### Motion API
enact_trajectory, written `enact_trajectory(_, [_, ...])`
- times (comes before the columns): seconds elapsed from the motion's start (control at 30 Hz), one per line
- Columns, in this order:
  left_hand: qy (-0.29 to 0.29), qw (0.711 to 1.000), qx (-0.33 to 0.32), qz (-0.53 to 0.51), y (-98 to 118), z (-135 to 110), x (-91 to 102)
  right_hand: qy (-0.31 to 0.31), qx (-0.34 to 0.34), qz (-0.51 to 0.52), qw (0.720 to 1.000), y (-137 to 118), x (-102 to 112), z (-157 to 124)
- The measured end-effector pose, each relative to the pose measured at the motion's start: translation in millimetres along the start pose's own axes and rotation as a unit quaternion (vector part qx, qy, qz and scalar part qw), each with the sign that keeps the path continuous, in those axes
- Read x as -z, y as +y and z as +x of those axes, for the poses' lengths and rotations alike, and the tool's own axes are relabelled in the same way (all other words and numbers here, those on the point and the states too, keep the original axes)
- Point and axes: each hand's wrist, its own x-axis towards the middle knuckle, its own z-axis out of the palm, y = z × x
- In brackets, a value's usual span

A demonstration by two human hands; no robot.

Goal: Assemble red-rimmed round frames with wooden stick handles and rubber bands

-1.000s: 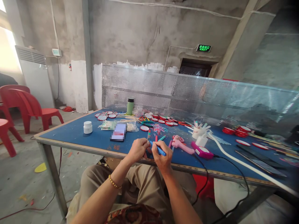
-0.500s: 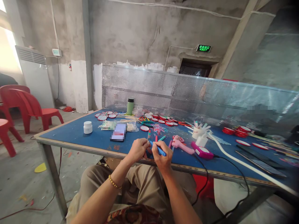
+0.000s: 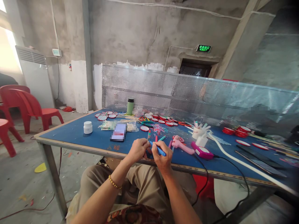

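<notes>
My left hand (image 3: 139, 149) is closed at the table's near edge, pinching a thin stick with a red and green end (image 3: 149, 133) that points up past the fingertips. Close beside it, my right hand (image 3: 163, 155) grips a blue marker pen (image 3: 160, 151) between thumb and fingers. The marker's front end meets the stick at the left fingertips; the exact contact is too small to make out. Just beyond the hands lie a red pen (image 3: 156, 138) and a teal pen (image 3: 162, 138).
To the right are a pink handled tool (image 3: 183, 147), a corded magenta box (image 3: 202, 151) and a white cup of markers (image 3: 198, 132). A phone (image 3: 118, 132), white jar (image 3: 87, 127) and green bottle (image 3: 130, 106) stand left. Several red-rimmed discs (image 3: 162, 118) lie behind.
</notes>
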Motion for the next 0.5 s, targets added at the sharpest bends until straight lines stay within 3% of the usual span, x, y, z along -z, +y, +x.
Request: enact_trajectory(0.5, [0.005,1.000,0.002,0.002,-0.8,-0.3,-1.0,-0.002,-0.003,-0.004,1.000,-0.1,-0.5,-0.7])
